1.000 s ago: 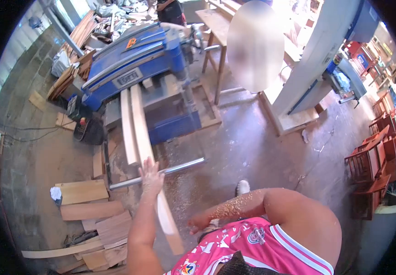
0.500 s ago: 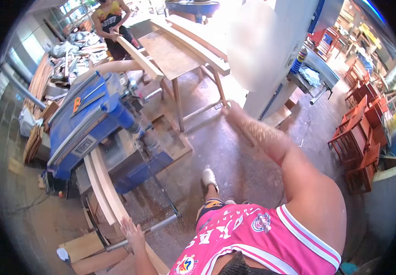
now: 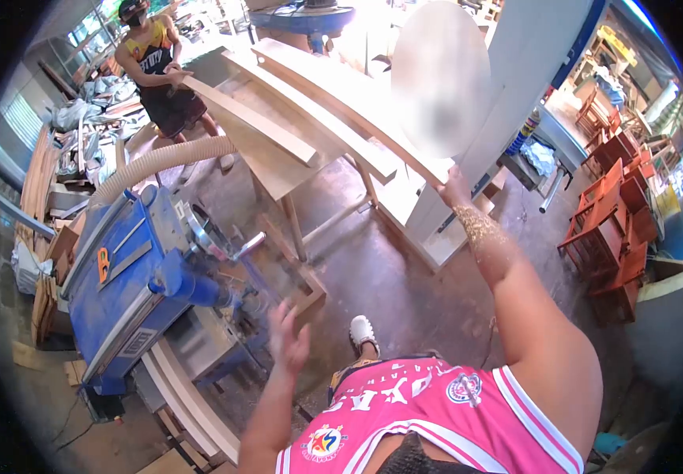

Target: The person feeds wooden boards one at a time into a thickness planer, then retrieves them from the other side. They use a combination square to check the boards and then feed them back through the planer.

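My right hand (image 3: 456,187) is closed around the near end of a long pale wooden board (image 3: 357,114), which reaches back over a worktable (image 3: 266,170). A second wooden board (image 3: 302,110) lies beside it on the table. My left hand (image 3: 287,341) is raised in the air with its fingers apart, holding nothing. It is nearest to the blue woodworking machine (image 3: 132,268). Two wooden strips (image 3: 187,395) stick out of the machine's near side, left of that hand.
A co-worker (image 3: 156,67) behind the table holds the far end of another board (image 3: 251,122). A ribbed hose (image 3: 160,162) curves behind the machine. Scrap wood is piled at left. Reddish wooden chairs (image 3: 614,225) stand at right, beyond a grey panel (image 3: 507,95).
My left hand has lifted away from the strips at the machine and moved up and right. My right hand has taken hold of the board's end. The co-worker's board has shifted over the table.
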`<state>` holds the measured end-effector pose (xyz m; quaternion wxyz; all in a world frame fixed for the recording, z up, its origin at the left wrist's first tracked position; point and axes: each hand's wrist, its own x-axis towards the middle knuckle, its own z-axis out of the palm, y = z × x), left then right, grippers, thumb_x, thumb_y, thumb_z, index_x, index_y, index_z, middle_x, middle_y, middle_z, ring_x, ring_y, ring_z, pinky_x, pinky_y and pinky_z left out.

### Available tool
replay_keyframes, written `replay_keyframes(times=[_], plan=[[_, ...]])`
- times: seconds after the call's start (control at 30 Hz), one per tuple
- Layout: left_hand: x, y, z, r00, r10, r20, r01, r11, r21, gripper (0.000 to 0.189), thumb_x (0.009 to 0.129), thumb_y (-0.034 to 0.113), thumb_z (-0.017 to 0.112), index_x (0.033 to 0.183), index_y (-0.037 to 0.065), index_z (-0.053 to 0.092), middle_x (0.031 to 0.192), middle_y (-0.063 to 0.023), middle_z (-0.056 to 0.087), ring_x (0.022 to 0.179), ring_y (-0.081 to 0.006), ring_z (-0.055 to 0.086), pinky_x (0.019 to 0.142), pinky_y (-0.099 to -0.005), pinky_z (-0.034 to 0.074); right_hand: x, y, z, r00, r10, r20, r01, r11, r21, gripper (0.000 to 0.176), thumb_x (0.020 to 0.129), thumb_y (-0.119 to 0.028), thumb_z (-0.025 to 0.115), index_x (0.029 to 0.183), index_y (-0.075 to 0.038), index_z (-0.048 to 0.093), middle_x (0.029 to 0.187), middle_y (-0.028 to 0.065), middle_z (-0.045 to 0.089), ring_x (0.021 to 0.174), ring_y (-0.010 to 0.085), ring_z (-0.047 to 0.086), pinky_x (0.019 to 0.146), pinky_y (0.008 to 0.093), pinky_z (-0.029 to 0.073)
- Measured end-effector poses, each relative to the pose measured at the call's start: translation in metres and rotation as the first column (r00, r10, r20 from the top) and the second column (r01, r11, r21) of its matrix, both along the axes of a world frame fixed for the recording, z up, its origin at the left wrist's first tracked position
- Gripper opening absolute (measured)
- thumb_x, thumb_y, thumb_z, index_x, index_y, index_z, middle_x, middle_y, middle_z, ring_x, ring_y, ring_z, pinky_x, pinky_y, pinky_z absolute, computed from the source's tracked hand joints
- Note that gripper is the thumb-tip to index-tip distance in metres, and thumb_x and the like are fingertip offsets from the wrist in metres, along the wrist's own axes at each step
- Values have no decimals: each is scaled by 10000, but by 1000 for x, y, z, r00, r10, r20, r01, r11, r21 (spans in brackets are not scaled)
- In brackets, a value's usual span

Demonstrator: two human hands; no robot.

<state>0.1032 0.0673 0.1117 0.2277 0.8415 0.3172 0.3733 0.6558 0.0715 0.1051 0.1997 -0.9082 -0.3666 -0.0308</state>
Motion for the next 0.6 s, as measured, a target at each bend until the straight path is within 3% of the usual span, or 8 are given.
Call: replay_keyframes(times=[0.1, 0.27, 0.33, 0.37, 0.43, 0.47, 0.53, 0.6], plan=[[129, 65, 0, 959, -255, 127, 255, 967, 18, 491, 804, 92, 687, 1268, 84, 527, 1325, -183, 519, 1216, -371, 499, 1030, -458, 395, -8, -14, 24, 986, 105, -128, -91, 990, 111, 562, 718, -295, 816, 1055, 17, 494, 1024, 242, 620, 998, 370, 610, 838, 428, 481], [273, 81, -24, 904, -348, 248, 404, 886, -229, 456, 878, 189, 627, 1290, 38, 502, 1325, -190, 512, 1235, -351, 486, 1038, -393, 390, -43, -131, 40, 967, 221, -130, -213, 974, 74, 496, 759, -299, 755, 1035, 7, 480, 930, 240, 595, 874, 371, 595, 747, 425, 464], [311, 67, -59, 880, -226, 418, 457, 645, -613, 509, 951, 339, 540, 1335, 16, 456, 1333, -189, 502, 1259, -318, 467, 1056, -409, 361, -68, -213, 44, 974, 227, -14, -227, 974, 7, 494, 779, -310, 746, 1061, 1, 485, 878, 199, 532, 807, 337, 544, 729, 405, 448], [324, 56, -62, 882, -220, 417, 453, 642, -618, 509, 951, 339, 540, 1335, 16, 456, 1333, -189, 502, 1259, -318, 467, 1056, -409, 361, -73, -269, 28, 983, 66, -173, -73, 997, -30, 501, 756, -299, 768, 1050, -5, 488, 845, 174, 515, 776, 325, 521, 712, 388, 441], [347, 34, -65, 863, 50, 502, 496, 97, -863, 732, 975, 576, 358, 1397, -21, 361, 1381, -201, 453, 1293, -297, 432, 1085, -414, 327, -132, -342, 78, 939, -131, -319, 104, 990, -98, 480, 726, -256, 781, 1019, -18, 483, 829, 131, 529, 762, 280, 525, 695, 389, 437], [357, 25, -64, 866, 53, 498, 492, 93, -866, 732, 975, 576, 358, 1397, -21, 361, 1381, -201, 453, 1293, -297, 432, 1085, -414, 327, -144, -403, 67, 958, -121, -260, 88, 987, -133, 453, 721, -236, 777, 977, -17, 474, 835, 128, 515, 775, 269, 508, 689, 391, 427], [379, 15, -57, 675, 443, 591, 727, -257, -637, 894, 908, 729, 241, 1400, -9, 351, 1344, -206, 483, 1280, -314, 438, 1085, -434, 327, -186, -511, 67, 874, -336, -350, 291, 940, -177, 438, 704, -131, 784, 1010, -9, 494, 984, 153, 524, 872, 258, 530, 760, 379, 442], [396, 4, -70, 530, 505, 681, 844, -245, -476, 919, 871, 773, 212, 1312, 1, 446, 1273, -199, 528, 1202, -335, 499, 1034, -477, 384, -227, -612, 73, 789, -535, -302, 439, 835, -332, 437, 692, -105, 787, 988, -14, 479, 940, 122, 501, 835, 247, 499, 734, 378, 430]])
